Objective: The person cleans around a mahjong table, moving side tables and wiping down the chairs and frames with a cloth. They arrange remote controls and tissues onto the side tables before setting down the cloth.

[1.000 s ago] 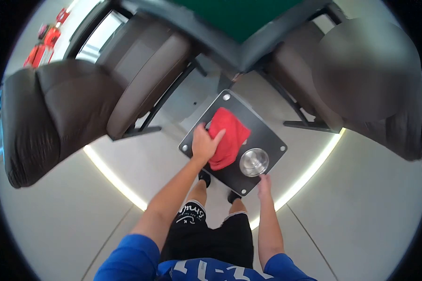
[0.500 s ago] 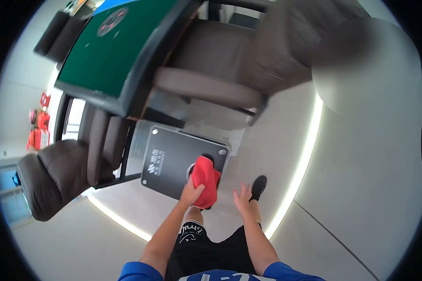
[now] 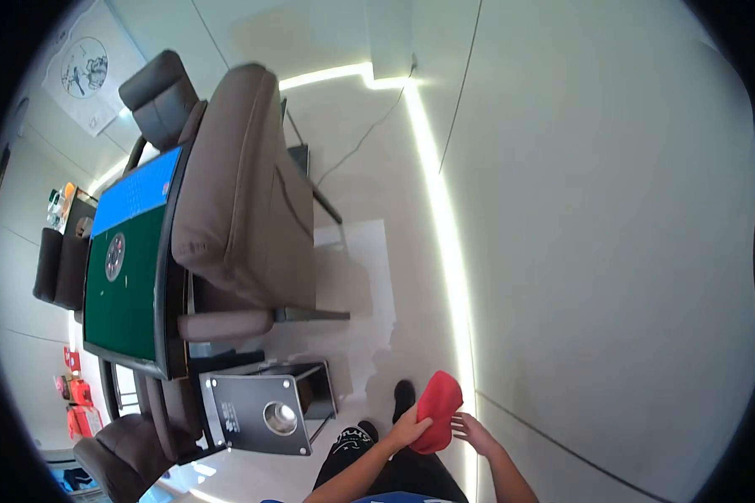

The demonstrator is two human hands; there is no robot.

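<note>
A folded red cloth [image 3: 439,411] is in my left hand [image 3: 408,432], with the thumb lying over its near side and the other fingers hidden beneath. My right hand [image 3: 473,433] is close to the cloth's right edge, its fingers apart. Whether those fingertips touch the cloth, I cannot tell. To the left of my legs stands a small black side table [image 3: 247,412] with white lettering and a round metal-rimmed cup or ashtray recess [image 3: 280,417] in its top.
A game table [image 3: 130,289] with a green and blue top stands at the left. Brown armchairs surround it, the nearest armchair [image 3: 243,184] having its back toward me. A lit strip [image 3: 445,226] runs along the wall base at right. A cable [image 3: 361,142] lies on the floor.
The red cloth has left the side table top and moved right with my left hand, uncovering the round recess. My right hand is now beside the cloth. My view has turned right.
</note>
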